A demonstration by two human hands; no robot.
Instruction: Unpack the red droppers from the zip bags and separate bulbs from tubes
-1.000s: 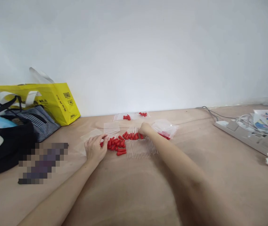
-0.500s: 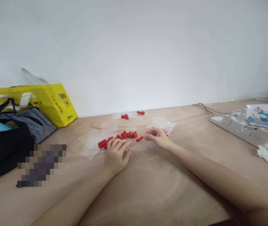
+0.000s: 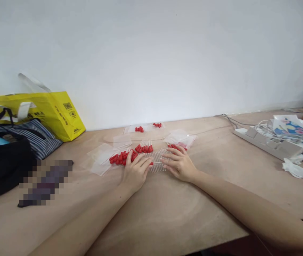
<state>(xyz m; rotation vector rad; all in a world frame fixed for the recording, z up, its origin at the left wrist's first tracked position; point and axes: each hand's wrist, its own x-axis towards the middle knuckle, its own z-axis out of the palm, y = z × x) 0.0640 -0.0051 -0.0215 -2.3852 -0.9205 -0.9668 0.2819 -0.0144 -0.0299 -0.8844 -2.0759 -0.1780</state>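
A row of clear thin tubes (image 3: 156, 155) lies on the wooden table (image 3: 167, 209), with red caps (image 3: 120, 158) scattered to its left and a capped bunch (image 3: 144, 147) just behind. My left hand (image 3: 135, 170) rests flat, fingers spread, on the left end of the row. My right hand (image 3: 179, 164) lies flat on the right end, fingers stretched toward the left hand. Neither hand grips anything that I can see.
Small clear bags (image 3: 102, 156) lie left of the caps; more (image 3: 181, 138) lie behind my right hand, and two with red caps (image 3: 147, 128) by the wall. A yellow bag (image 3: 52, 112) and dark bags (image 3: 4, 160) stand left. A power strip (image 3: 268, 144) and papers sit right.
My right hand came back from the far capped bunch and both hands moved inward onto the row of tubes, now lying flat on it. The view shifted slightly.
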